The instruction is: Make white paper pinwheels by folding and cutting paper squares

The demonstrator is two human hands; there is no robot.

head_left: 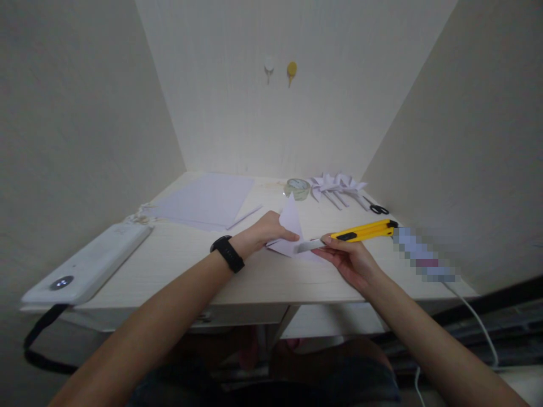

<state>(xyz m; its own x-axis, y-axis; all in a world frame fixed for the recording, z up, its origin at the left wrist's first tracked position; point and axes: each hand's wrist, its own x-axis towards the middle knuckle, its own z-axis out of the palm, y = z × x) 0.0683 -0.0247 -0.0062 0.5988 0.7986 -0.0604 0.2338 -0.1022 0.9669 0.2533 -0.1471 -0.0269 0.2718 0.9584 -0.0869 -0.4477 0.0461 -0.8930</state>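
Observation:
My left hand [271, 229] is closed on a folded piece of white paper [291, 217], its thumb lying across the paper near the middle of the desk. A black watch [228, 252] is on that wrist. In my right hand [350, 260] is a yellow utility knife [362, 230], held near the front of its handle with the blade out. The blade [309, 245] points left and lies at the paper's lower right edge; whether it is cutting in I cannot tell.
Paper pinwheels [333, 185], a tape roll [297, 189] and black scissors [379, 209] lie at the back right. White sheets [203, 198] and a thin paper stick [245, 216] are at the back left. A white device [87, 263] occupies the left edge; a power strip [419, 257] sits right.

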